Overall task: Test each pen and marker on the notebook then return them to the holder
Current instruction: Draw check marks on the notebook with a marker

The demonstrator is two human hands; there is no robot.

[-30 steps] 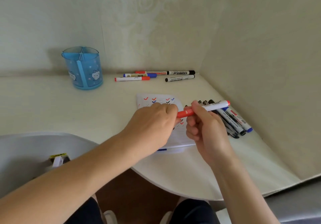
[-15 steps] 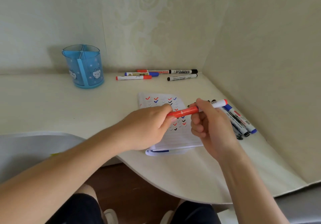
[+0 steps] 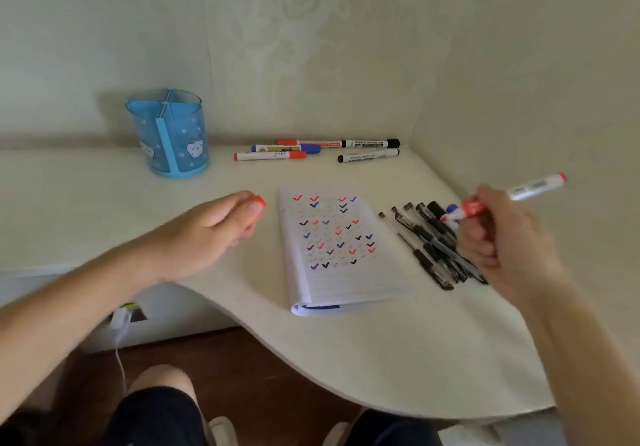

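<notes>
Cap (image 3: 259, 200) sits pinched in curled fingertips of left hand (image 3: 214, 227). Right hand (image 3: 498, 241) grips uncapped marker (image 3: 530, 188) in fist. Notebook (image 3: 339, 272) lies between hands, pens (image 3: 427, 236) beside right hand.

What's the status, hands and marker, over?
Left hand pinches red cap. Right hand grips uncapped red marker, off the notebook. Black pens lie below its tip; page unobstructed.

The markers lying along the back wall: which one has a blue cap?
The white marker with blue ends, lying between the rear red-capped marker and the front red-capped marker; no other there shows blue.
</notes>
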